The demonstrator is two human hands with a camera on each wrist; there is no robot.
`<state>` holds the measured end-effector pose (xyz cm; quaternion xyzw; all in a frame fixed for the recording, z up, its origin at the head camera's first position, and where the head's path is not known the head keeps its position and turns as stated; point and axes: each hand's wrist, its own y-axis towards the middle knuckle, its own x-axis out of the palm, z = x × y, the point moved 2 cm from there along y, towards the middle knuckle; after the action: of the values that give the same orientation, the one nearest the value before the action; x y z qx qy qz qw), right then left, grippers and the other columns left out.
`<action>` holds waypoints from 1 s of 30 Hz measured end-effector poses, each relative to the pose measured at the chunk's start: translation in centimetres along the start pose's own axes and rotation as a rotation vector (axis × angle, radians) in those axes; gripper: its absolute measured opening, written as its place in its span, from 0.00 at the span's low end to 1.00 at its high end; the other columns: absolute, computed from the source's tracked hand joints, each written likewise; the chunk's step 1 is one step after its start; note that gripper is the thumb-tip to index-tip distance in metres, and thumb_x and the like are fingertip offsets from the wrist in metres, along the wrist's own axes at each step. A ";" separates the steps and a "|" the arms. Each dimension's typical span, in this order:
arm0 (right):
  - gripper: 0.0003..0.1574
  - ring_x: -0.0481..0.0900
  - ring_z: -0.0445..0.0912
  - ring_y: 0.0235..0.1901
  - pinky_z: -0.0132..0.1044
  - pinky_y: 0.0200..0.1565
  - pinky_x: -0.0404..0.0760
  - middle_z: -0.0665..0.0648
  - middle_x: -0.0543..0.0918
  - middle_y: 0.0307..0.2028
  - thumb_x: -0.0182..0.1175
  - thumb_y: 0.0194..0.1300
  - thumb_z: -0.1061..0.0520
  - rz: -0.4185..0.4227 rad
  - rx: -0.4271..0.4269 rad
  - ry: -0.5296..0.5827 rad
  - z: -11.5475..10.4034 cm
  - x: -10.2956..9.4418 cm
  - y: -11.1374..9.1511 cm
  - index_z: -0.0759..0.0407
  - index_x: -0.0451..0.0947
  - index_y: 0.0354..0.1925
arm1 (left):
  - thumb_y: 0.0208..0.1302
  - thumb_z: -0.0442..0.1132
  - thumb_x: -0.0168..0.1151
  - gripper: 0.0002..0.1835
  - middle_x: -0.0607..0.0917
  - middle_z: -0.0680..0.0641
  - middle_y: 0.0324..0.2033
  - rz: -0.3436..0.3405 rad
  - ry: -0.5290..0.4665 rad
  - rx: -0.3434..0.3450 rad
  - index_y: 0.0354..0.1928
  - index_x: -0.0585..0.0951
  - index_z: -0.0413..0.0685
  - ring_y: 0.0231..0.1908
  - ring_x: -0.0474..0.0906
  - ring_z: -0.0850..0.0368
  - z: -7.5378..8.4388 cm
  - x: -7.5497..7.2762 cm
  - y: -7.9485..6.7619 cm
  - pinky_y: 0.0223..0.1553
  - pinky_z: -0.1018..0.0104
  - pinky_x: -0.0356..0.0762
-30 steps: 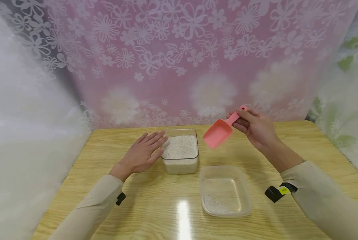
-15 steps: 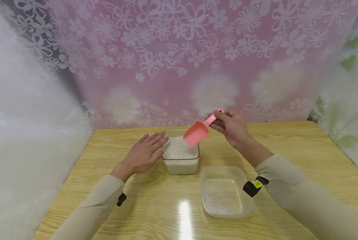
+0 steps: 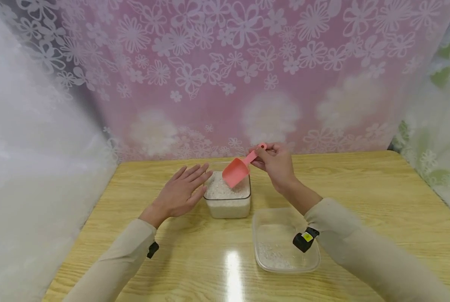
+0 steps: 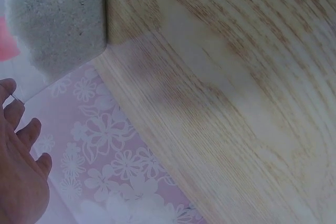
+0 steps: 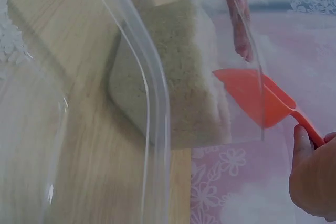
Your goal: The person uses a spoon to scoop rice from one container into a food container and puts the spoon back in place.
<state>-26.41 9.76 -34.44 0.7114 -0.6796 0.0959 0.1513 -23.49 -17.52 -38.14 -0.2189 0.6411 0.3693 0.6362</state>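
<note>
Presently | scoop [image 3: 237,171]: in right hand [image 3: 279,167] | grain container [image 3: 228,209]: between hands [image 3: 182,192]

grain [image 3: 216,187] in box [image 3: 227,199] | scoop [image 3: 235,173] partly inside | tub [image 3: 275,233] right of box, nearer

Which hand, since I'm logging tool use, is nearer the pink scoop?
The right hand: it grips the pink scoop by the handle. The left hand is left of it, fingers at the grain container.

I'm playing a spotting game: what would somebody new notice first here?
Probably the pink scoop, held in the right hand, its tip inside the clear container of whitish grains. Next, likely, the big pink flowered curtain hanging behind the wooden table.
</note>
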 end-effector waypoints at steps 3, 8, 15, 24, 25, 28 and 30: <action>0.12 0.85 0.49 0.40 0.40 0.46 0.81 0.71 0.80 0.46 0.56 0.69 0.63 -0.017 0.029 -0.047 0.6 0.4 0.0 0.71 0.68 0.46 | 0.76 0.53 0.36 0.29 0.54 0.50 0.73 0.010 0.012 0.003 0.74 0.59 0.52 0.71 0.48 0.51 -0.1 -0.1 0.0 0.70 0.49 0.40; 0.13 0.85 0.47 0.40 0.39 0.45 0.81 0.76 0.76 0.51 0.52 0.71 0.64 0.018 0.084 -0.056 1.1 0.4 -0.3 0.73 0.66 0.50 | 0.76 0.53 0.36 0.29 0.54 0.50 0.73 0.011 0.025 0.018 0.74 0.58 0.53 0.71 0.48 0.51 -0.1 -0.1 0.1 0.70 0.50 0.38; 0.10 0.85 0.48 0.40 0.39 0.45 0.81 0.75 0.77 0.51 0.53 0.71 0.64 0.027 0.145 -0.018 1.9 0.9 -0.7 0.70 0.67 0.47 | 0.76 0.54 0.34 0.29 0.52 0.51 0.73 0.013 0.017 0.005 0.74 0.58 0.53 0.72 0.46 0.53 0.0 -0.1 0.1 0.70 0.52 0.36; 0.09 0.85 0.49 0.40 0.39 0.45 0.81 0.74 0.78 0.49 0.52 0.71 0.64 0.032 0.146 -0.026 2.1 1.4 -1.1 0.69 0.66 0.46 | 0.76 0.54 0.33 0.29 0.53 0.50 0.73 0.011 0.013 0.004 0.74 0.58 0.52 0.72 0.46 0.53 0.2 0.0 0.0 0.70 0.52 0.37; 0.09 0.85 0.49 0.40 0.39 0.45 0.81 0.75 0.78 0.49 0.52 0.71 0.65 0.034 0.145 -0.027 2.2 1.4 -1.1 0.69 0.66 0.46 | 0.76 0.54 0.33 0.29 0.53 0.50 0.73 0.011 0.014 0.004 0.74 0.58 0.52 0.72 0.46 0.53 0.2 0.0 0.0 0.70 0.52 0.37; 0.09 0.85 0.49 0.39 0.39 0.45 0.81 0.74 0.79 0.49 0.52 0.71 0.65 0.036 0.147 -0.042 2.3 1.5 -1.1 0.69 0.65 0.46 | 0.76 0.54 0.34 0.29 0.53 0.50 0.73 0.017 0.014 0.008 0.74 0.59 0.51 0.72 0.47 0.52 0.2 0.1 0.0 0.70 0.52 0.38; 0.09 0.85 0.48 0.38 0.39 0.44 0.81 0.72 0.80 0.47 0.52 0.71 0.65 0.040 0.163 -0.055 2.3 1.7 -1.0 0.69 0.66 0.47 | 0.76 0.54 0.34 0.29 0.54 0.50 0.73 0.018 0.012 0.007 0.73 0.59 0.51 0.71 0.47 0.52 0.2 0.1 -0.1 0.70 0.52 0.38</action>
<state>-25.44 7.44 -36.13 0.7098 -0.6876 0.1346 0.0722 -23.28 -17.44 -38.22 -0.2130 0.6482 0.3714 0.6297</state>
